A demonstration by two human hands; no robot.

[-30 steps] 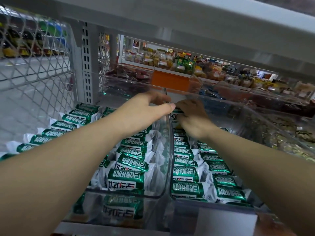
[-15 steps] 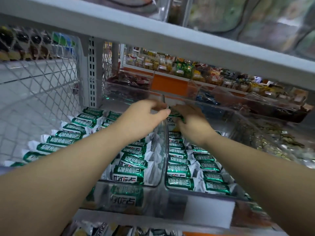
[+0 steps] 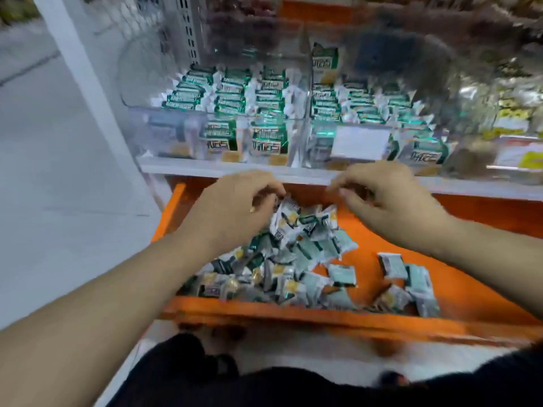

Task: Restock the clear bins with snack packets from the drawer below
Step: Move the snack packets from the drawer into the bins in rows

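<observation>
Two clear bins [image 3: 302,124] on the white shelf hold rows of green-and-white snack packets [image 3: 232,95]. Below them the orange drawer [image 3: 293,314] stands pulled out, with a loose heap of the same packets [image 3: 296,254] inside. My left hand [image 3: 235,210] hovers over the heap's back left, fingers curled down against an upright packet [image 3: 286,214]; blur hides whether it grips it. My right hand [image 3: 390,201] hangs over the drawer's back right, fingers loosely curled, nothing in it.
A white label card [image 3: 360,142] sits on the right bin's front. Another bin with yellow labels [image 3: 517,133] stands further right. A white shelf post [image 3: 88,92] and grey floor lie to the left. My dark-clothed knees [image 3: 264,383] are below the drawer front.
Both hands have left the back of the clear bins and dropped to the open drawer. The view has tilted down from the shelf to the drawer.
</observation>
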